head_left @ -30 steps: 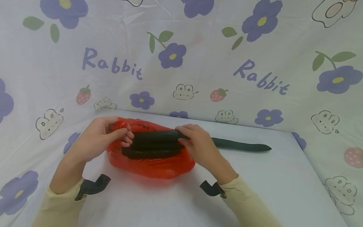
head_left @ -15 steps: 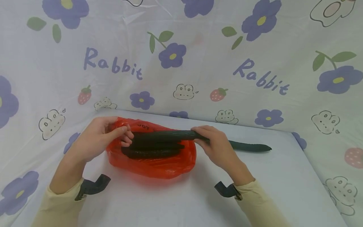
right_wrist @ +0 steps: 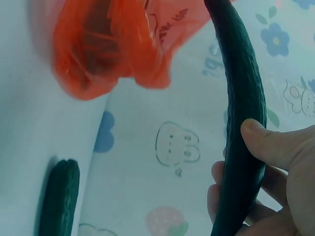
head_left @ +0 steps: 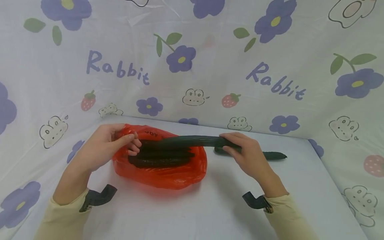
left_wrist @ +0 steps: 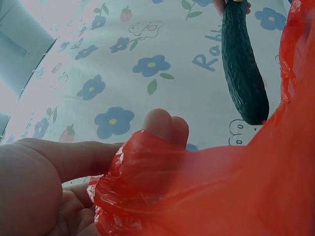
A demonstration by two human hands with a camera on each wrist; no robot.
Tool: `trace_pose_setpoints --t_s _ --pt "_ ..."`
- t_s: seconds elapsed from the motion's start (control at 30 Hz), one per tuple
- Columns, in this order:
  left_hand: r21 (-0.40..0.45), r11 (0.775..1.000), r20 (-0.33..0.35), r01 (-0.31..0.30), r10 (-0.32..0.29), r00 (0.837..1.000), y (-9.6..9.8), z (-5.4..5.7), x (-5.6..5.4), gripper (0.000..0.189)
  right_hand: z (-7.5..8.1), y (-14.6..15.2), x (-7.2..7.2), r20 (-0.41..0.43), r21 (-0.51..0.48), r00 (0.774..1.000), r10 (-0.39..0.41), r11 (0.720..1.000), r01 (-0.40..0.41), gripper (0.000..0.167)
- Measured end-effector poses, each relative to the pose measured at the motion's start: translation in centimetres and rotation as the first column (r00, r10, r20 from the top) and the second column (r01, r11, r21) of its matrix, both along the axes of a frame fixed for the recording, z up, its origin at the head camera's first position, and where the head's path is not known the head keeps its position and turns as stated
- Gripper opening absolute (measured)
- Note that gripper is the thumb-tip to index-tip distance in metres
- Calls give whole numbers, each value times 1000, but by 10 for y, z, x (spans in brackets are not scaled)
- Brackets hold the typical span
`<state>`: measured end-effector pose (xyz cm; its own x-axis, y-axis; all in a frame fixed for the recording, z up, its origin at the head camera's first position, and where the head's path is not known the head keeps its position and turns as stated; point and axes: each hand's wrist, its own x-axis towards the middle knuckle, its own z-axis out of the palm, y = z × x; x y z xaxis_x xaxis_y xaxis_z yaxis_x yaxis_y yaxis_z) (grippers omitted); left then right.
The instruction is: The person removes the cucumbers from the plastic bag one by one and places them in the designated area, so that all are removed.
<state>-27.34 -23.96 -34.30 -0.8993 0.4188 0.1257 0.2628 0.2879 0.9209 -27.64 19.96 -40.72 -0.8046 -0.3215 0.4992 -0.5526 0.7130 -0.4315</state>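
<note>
My left hand (head_left: 103,145) pinches the rim of a red plastic bag (head_left: 180,181) at its left side, holding the mouth up. Inside the bag lie several dark green cucumbers (head_left: 163,162). In my right hand (head_left: 250,155) is one long cucumber (head_left: 198,141), gripped near its right end between thumb and fingers. Its other end still overlaps the bag's mouth in the head view. The right wrist view shows the thumb (right_wrist: 268,142) across this cucumber, with fingers curled behind it. Part of the bag's rim is hidden by the left fingers.
Another cucumber (head_left: 275,155) lies on the white table (head_left: 180,216) to the right, partly hidden behind the right hand. A flower-and-rabbit printed cloth (head_left: 210,76) hangs behind the table's back edge.
My right hand has moved right, drawing the cucumber partway out of the bag. More of the table cucumber's left end shows now. The left hand and bag have stayed nearly still.
</note>
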Motion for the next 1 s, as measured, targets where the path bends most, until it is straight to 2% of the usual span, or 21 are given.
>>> trace_pose_setpoints --t_s 0.3,0.53,0.8,1.0 --pt "-4 1000 -8 6 -6 1000 1 2 1 21 0 27 8 -34 17 999 -38 999 38 47" --pt "-22 1000 -24 -11 11 1000 -9 2 6 21 -3 42 9 -49 0 999 -24 1000 24 47" --pt "-4 1000 -8 7 -7 1000 -4 1 4 22 -1 77 23 -88 32 990 -112 993 115 48" --pt "-5 1000 -2 18 -18 1000 -1 1 2 21 -4 100 29 -116 39 985 -127 990 132 50"
